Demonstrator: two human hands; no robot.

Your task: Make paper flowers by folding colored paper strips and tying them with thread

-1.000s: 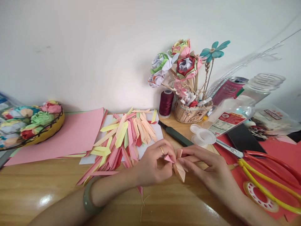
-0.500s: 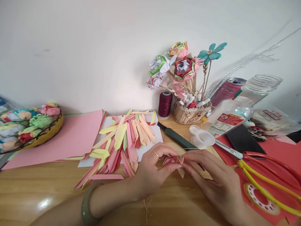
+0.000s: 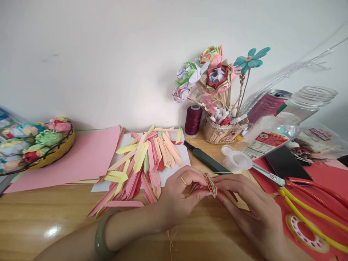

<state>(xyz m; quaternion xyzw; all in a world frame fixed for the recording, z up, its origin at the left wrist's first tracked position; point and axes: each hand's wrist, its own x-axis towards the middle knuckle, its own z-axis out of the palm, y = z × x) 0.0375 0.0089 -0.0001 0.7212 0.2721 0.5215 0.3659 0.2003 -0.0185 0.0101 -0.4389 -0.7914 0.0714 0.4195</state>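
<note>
Folded pieces of pink, red and green paper [image 3: 212,185] are pinched between my two hands, low and right of centre. My left hand [image 3: 181,197], with a ring and a green bangle on the wrist, grips them from the left with thumb and forefinger. From the right, my right hand [image 3: 250,206] holds the same folded paper with its fingertips. A thin thread [image 3: 224,173] runs over the top between the hands. Behind my left hand lies a pile of folded paper strips [image 3: 133,181] in pink, yellow, peach and red.
Pink sheets [image 3: 89,156] and a basket of paper flowers [image 3: 61,150] lie left. Behind stand a maroon thread spool [image 3: 193,121] and a flower pot [image 3: 221,132]. A green-handled cutter [image 3: 208,159], scissors [image 3: 307,203], a white spool [image 3: 240,160] and a plastic jar [image 3: 274,134] are right.
The folded paper between my fingers has turned and fanned out, showing more of its green and red layers. The view has shifted slightly, and both hands remain close together.
</note>
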